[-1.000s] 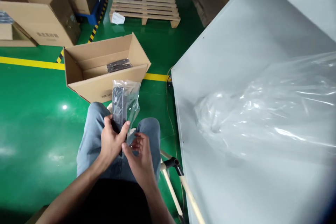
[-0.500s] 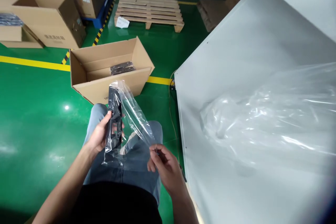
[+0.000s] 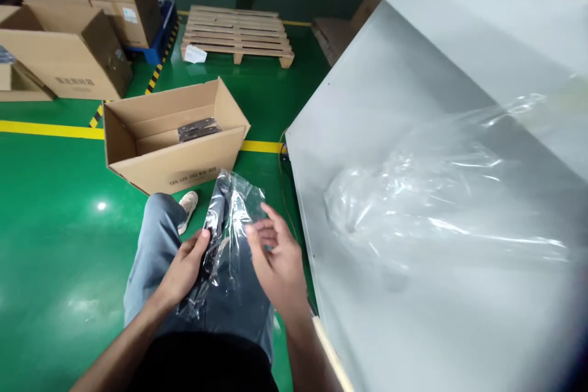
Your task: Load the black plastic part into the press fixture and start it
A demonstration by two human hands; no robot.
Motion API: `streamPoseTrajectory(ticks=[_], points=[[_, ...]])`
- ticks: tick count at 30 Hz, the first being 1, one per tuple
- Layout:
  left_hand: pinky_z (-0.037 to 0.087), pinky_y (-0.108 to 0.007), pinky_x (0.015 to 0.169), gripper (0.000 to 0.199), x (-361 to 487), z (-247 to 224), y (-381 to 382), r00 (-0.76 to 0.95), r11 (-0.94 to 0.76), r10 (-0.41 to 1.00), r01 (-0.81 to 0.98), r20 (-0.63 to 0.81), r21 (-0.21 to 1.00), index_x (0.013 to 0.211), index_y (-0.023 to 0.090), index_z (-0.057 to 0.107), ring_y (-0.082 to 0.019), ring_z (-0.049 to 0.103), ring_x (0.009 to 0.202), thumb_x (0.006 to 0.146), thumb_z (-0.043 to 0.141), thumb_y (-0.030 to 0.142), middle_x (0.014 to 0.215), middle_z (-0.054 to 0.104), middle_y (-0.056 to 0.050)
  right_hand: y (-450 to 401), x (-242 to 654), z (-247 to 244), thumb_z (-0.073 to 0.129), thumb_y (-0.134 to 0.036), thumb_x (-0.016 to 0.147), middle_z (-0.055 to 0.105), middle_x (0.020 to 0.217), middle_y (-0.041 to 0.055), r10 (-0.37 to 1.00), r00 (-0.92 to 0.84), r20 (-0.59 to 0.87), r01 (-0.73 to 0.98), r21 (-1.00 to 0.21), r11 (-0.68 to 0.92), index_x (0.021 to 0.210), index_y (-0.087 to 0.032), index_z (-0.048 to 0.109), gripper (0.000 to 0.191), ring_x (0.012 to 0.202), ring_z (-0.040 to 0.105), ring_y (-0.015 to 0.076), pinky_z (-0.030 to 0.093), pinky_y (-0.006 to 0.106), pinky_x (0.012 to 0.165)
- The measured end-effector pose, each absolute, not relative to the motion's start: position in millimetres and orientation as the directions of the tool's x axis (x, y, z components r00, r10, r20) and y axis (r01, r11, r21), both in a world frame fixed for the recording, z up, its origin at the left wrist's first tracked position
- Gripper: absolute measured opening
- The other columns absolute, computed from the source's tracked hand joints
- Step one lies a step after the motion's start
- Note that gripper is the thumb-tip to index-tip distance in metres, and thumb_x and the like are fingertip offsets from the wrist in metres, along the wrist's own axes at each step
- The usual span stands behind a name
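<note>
Bag [image 3: 229,226] with a dark part inside is held over the lap – left hand [image 3: 186,266] closed on its lower edge, right hand [image 3: 275,254] open, fingers spread on the film. Film is best smoothed gently – the left grip kept firm.

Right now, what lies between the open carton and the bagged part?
In the head view, between open carton and bagged part: green floor and a shoe.

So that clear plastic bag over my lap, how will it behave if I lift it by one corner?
The clear bag looks thin and crinkled, so it would probably flop and fold. Its glossy film may slip between fingers. The dark part inside, pinched by the left hand, would likely drag it down on that side.
</note>
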State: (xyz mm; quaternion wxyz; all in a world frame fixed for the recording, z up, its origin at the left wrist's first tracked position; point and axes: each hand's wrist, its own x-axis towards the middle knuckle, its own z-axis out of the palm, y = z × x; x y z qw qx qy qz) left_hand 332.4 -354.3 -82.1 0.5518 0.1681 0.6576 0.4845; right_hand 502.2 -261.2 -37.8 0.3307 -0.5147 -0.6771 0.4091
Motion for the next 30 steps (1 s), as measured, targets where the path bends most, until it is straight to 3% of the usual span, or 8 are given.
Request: streamPoseTrajectory(ticks=[2,4,8,11,15,19,24,30], points=[[0.047,-0.036,0.113,0.069,333,-80,-358,-0.329,0.464,0.801,-0.187,-0.500,0.866,0.112,0.017,0.079,-0.032,0.065,0.127,0.091,0.060,0.080,0.119,0.079,-0.009,-258,492,-37,0.050,-0.051,0.106,0.069,0.078,0.0046,0.978,-0.169,0.119,0.528,-0.827,0.192,0.107,-0.020,0.075,0.039,0.068,0.061,0.0176,0.052,0.032,0.071],[0.051,-0.037,0.105,0.075,331,-78,-363,-0.282,0.490,0.806,-0.173,-0.520,0.854,0.106,0.016,0.080,-0.032,0.069,0.113,0.090,0.056,0.084,0.109,0.080,-0.010,-255,492,-40,0.046,-0.049,0.107,0.062,0.068,0.0017,0.975,-0.148,0.165,0.570,-0.792,0.220,0.089,-0.021,0.072,0.043,0.062,0.055,0.0159,0.046,0.031,0.067],[0.053,-0.034,0.062,0.087,326,-79,-373,-0.077,0.619,0.724,-0.368,-0.686,0.694,0.094,0.011,0.079,-0.023,0.063,0.060,0.082,0.055,0.094,0.074,0.075,-0.011,-252,505,-43,0.048,-0.054,0.106,0.052,0.062,-0.0036,0.985,-0.171,0.036,0.471,-0.875,0.114,0.095,-0.021,0.073,0.043,0.055,0.047,0.0132,0.040,0.028,0.058],[0.049,-0.032,0.055,0.084,326,-85,-371,0.071,0.626,0.722,-0.491,-0.688,0.606,0.089,0.011,0.077,-0.021,0.060,0.053,0.081,0.058,0.093,0.066,0.070,-0.010,-257,508,-38,0.050,-0.062,0.104,0.040,0.058,-0.0072,0.976,-0.191,-0.109,0.313,-0.949,-0.044,0.097,-0.021,0.071,0.047,0.050,0.040,0.0113,0.034,0.026,0.049],[0.050,-0.028,0.062,0.071,332,-98,-360,0.006,0.558,0.752,-0.537,-0.659,0.633,0.081,0.012,0.074,-0.018,0.062,0.062,0.071,0.080,0.082,0.071,0.069,-0.008,-272,500,-23,0.057,-0.070,0.099,0.033,0.057,-0.0109,0.924,-0.271,-0.269,-0.035,-0.957,-0.289,0.098,-0.024,0.064,0.046,0.040,0.030,0.0079,0.026,0.022,0.037],[0.054,-0.032,0.089,0.064,345,-99,-355,-0.026,0.471,0.837,-0.472,-0.546,0.745,0.124,0.018,0.074,-0.024,0.071,0.102,0.087,0.075,0.071,0.113,0.077,-0.012,-283,497,-10,0.064,-0.068,0.095,0.035,0.056,-0.0121,0.873,-0.299,-0.385,-0.263,-0.847,-0.463,0.096,-0.026,0.059,0.042,0.036,0.022,0.0057,0.020,0.018,0.032],[0.042,-0.044,0.120,0.068,364,-92,-357,-0.155,0.119,0.978,-0.148,-0.141,0.982,0.154,0.028,0.048,-0.030,0.054,0.143,0.094,0.077,0.042,0.157,0.056,-0.012,-288,506,-3,0.065,-0.067,0.095,0.036,0.055,-0.0122,0.848,-0.289,-0.444,-0.285,-0.806,-0.519,0.099,-0.028,0.058,0.040,0.036,0.016,0.0053,0.019,0.016,0.031],[0.042,-0.048,0.121,0.076,382,-87,-345,-0.121,-0.229,0.954,0.289,0.273,0.930,0.159,0.025,0.038,-0.034,0.052,0.145,0.091,0.073,0.025,0.154,0.055,-0.017,-294,509,-10,0.067,-0.068,0.094,0.039,0.056,-0.0120,0.847,-0.271,-0.457,-0.252,-0.816,-0.520,0.107,-0.028,0.061,0.042,0.034,0.018,0.0048,0.017,0.018,0.030]])
